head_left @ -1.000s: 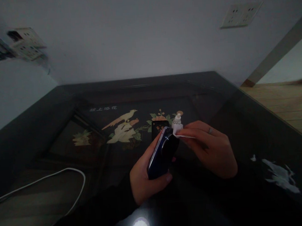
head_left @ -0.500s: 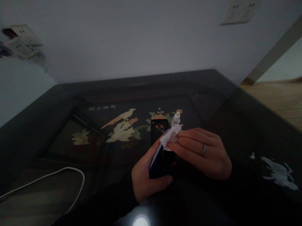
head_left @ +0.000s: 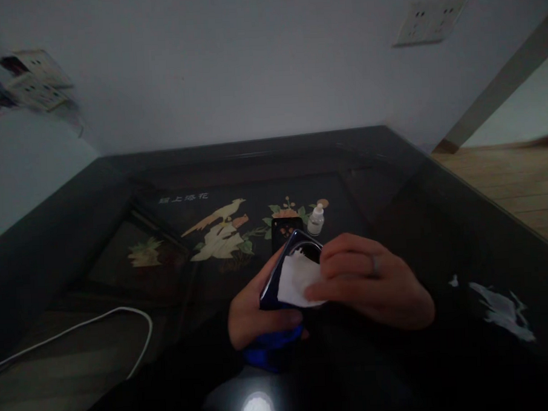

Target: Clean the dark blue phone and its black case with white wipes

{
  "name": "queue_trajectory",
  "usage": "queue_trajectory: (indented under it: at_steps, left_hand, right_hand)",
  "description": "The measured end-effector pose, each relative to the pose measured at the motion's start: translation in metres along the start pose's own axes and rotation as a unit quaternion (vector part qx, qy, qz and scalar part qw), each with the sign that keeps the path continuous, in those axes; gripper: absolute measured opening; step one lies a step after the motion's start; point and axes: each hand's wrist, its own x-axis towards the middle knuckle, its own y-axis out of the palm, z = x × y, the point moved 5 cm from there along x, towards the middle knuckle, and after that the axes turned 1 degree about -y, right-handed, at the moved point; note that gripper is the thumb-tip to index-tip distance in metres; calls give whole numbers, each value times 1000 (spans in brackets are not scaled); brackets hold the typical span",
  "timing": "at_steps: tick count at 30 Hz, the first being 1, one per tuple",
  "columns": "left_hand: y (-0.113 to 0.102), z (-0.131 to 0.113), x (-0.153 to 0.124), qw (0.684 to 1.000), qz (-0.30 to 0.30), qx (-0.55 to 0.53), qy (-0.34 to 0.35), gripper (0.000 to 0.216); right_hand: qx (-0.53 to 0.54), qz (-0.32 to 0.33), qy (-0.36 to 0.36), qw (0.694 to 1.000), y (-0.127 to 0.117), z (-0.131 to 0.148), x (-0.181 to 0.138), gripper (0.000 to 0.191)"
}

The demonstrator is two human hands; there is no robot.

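Dim light leaves the dark, glossy counter (head_left: 377,183) mostly in shadow against a pale wall (head_left: 250,67). My left fingers (head_left: 279,320) grip a blue phone (head_left: 269,298), tilted, with part of my grip hidden behind it; my right fingers (head_left: 349,264) pinch a white tissue (head_left: 295,280) spread across its back, covering part of the round camera ring (head_left: 308,250). I can't tell whether the blue patch (head_left: 265,356) underneath is phone or reflection. Beyond, a black slab (head_left: 287,228), its near end hidden, lies beside a small bottle (head_left: 316,222). Tissue scraps (head_left: 505,311) lie rightward; a white cable (head_left: 79,325) leaves view at left.
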Motion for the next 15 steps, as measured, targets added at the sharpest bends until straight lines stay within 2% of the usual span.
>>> queue_trajectory:
  at_steps: [2, 4, 6, 10, 15]
  left_hand:
    - [1, -4, -1, 1000, 4, 0, 8, 100]
    - [3, -7, -2, 1000, 10, 10, 27, 100]
    - [3, -9, -2, 998, 9, 26, 55, 97]
    - [3, -9, -1, 994, 0, 59, 91, 94]
    - [5, -8, -2, 993, 9, 54, 105, 90]
  right_hand:
    - [9, -77, 121, 990, -15, -13, -1, 13]
    - [-29, -115, 220, 968, -25, -25, -5, 11]
    - [-67, -121, 255, 957, -27, -30, -6, 11]
    - [-109, -116, 192, 968, -19, -24, -4, 17]
    - [-89, -41, 93, 991, -1, -9, -1, 21]
